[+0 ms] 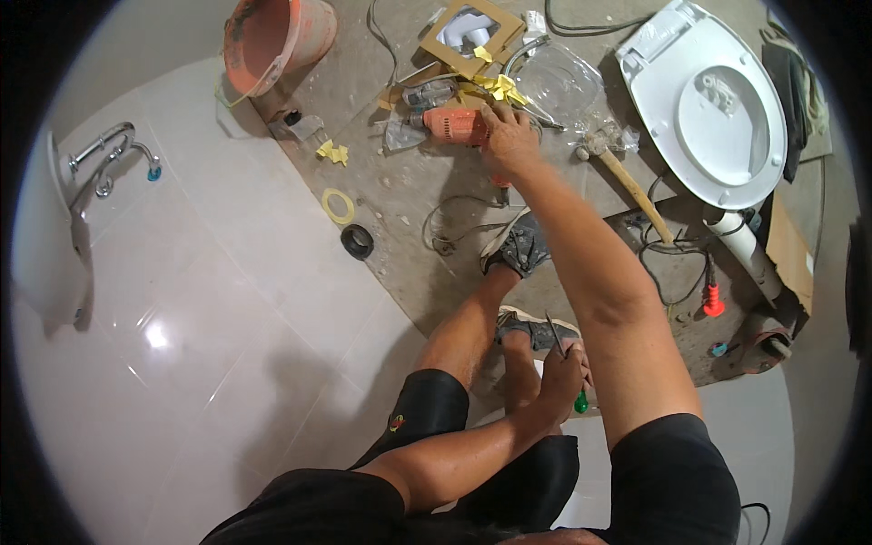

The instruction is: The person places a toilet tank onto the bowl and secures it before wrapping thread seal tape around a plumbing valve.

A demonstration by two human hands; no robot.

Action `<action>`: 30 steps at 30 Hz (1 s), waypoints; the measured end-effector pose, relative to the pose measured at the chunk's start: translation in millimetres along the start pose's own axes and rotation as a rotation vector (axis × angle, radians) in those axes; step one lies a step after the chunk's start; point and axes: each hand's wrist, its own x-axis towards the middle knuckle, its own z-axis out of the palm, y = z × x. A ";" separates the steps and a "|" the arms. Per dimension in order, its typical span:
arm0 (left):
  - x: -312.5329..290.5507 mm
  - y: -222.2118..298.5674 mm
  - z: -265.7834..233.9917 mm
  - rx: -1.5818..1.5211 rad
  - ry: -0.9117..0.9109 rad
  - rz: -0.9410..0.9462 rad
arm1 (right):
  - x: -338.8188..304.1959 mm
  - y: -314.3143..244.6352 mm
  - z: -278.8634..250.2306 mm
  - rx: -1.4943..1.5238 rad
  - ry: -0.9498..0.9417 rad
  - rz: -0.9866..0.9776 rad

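My right hand [513, 141] reaches far out and is closed round the rear of an orange power drill [454, 125] at floor level. Part of the drill's grip shows below the wrist. Close to my body, my left hand [565, 374] is shut on a screwdriver, its thin metal shaft [553, 331] pointing up and its green handle [581, 401] showing below the fist. Just beyond the drill lie yellow paper scraps [500, 87] and a clear plastic tray [556, 80]. To its right rests a hammer [636, 195] with a wooden handle.
A white toilet seat [668, 136] lies at the far right, near a white pipe [740, 241]. An orange bucket [313, 41] and an opened cardboard box [431, 36] stand farther off. A black ring [357, 242] sits at the floor's left edge. My shoes [527, 245] are close by.
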 end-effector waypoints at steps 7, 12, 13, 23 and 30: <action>13.2 -29.2 5.9 -0.161 -0.037 -0.090 | -18.9 13.1 17.5 0.050 -0.120 -0.204; 10.8 -23.6 13.7 -0.270 -0.050 -0.154 | -23.4 19.9 -3.6 -0.187 0.061 -0.136; 11.5 -23.3 13.9 -0.287 -0.047 -0.162 | -24.2 18.0 -9.8 -0.259 0.202 -0.128; 12.3 -27.0 18.4 -0.214 -0.043 -0.120 | -12.6 81.7 -6.9 0.156 0.298 0.444; 15.0 -32.6 12.0 -0.195 -0.018 -0.150 | -23.0 24.8 -42.6 -0.015 0.203 0.265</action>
